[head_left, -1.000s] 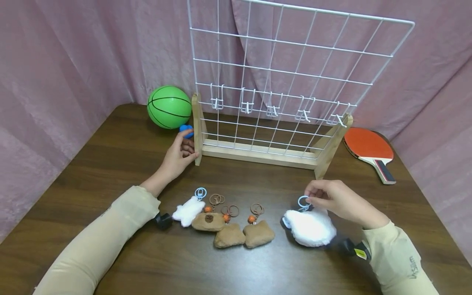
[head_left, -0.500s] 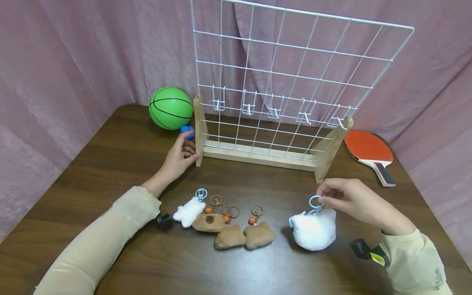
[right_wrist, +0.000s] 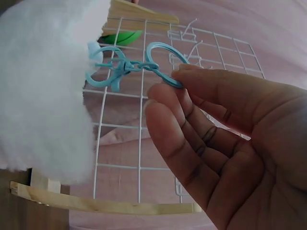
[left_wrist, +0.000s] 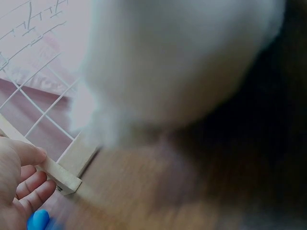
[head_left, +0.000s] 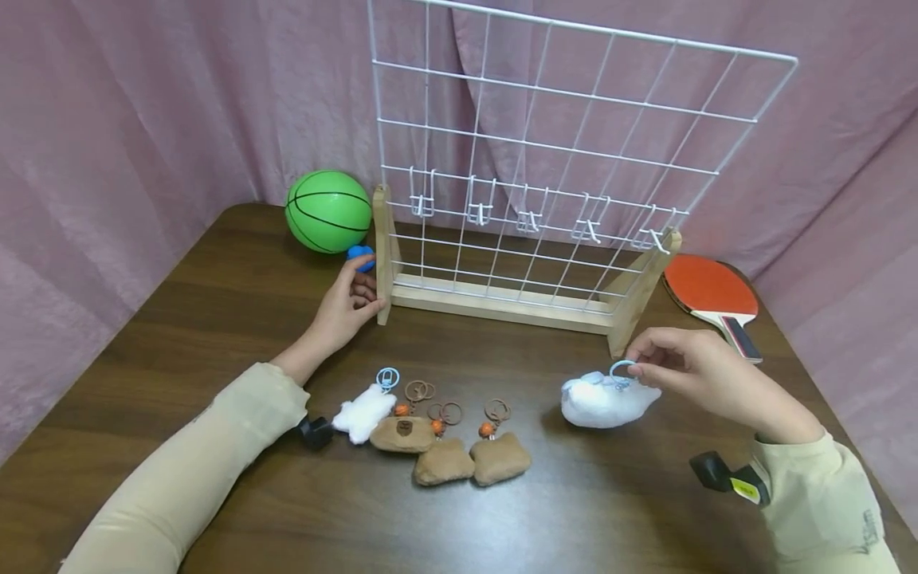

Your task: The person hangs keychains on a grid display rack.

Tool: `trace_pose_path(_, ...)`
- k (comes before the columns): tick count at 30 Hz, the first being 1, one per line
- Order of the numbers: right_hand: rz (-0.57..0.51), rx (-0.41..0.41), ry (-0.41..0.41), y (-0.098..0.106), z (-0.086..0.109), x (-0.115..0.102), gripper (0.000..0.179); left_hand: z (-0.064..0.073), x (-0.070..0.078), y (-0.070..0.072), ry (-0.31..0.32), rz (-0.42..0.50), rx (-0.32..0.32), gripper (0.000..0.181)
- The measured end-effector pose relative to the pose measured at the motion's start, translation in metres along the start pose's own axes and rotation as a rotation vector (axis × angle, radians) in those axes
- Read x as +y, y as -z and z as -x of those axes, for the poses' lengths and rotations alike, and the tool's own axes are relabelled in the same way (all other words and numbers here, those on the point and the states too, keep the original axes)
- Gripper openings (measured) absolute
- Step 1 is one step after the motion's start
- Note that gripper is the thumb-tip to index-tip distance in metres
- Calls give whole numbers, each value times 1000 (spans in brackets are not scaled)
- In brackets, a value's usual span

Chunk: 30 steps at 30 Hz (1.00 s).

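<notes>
My right hand (head_left: 699, 371) pinches the light blue ring (right_wrist: 165, 57) of a white plush keychain (head_left: 606, 400). The fluffy plush hangs from its ring and clasp at the table's right, and fills the left of the right wrist view. My left hand (head_left: 340, 307) holds the left wooden post (head_left: 383, 259) of a white wire grid rack (head_left: 552, 143), thumb in front and fingers behind. On the table between the hands lie a second white plush keychain (head_left: 364, 413) and several brown plush keychains (head_left: 500, 460) with orange beads and rings.
Several white hooks (head_left: 528, 221) hang in a row across the grid with nothing on them. Behind the left hand are a green ball (head_left: 330, 211) and a small blue object (head_left: 361, 257). A red table tennis paddle (head_left: 710, 285) lies right of the rack.
My right hand has lifted the white plush keychain by its ring and moved it right and toward the rack. The left hand stays at the post.
</notes>
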State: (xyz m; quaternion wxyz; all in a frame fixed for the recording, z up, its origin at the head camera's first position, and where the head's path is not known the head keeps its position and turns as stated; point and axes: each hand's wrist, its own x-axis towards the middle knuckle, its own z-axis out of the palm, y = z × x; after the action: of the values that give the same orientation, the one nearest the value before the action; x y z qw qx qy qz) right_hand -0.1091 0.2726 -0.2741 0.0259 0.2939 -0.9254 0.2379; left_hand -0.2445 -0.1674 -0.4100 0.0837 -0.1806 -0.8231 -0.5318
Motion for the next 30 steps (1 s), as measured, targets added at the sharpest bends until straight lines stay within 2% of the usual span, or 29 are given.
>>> trace_pose_path(7,26,-4,-71,9,-10,2,14,1,3,1,12,4,-3,71)
trace_pose_path(17,-1,45,-89,24,-18,4,15,-1,3,2,7,-1,-11,71)
trace_pose_path(23,18,98,-117,34,-24,3,12,0,4,1,4,3,-12,72)
trace_pose_path(30,-12,162,-207,45,-32,4,7,0,4,0,6,-8,-12,72)
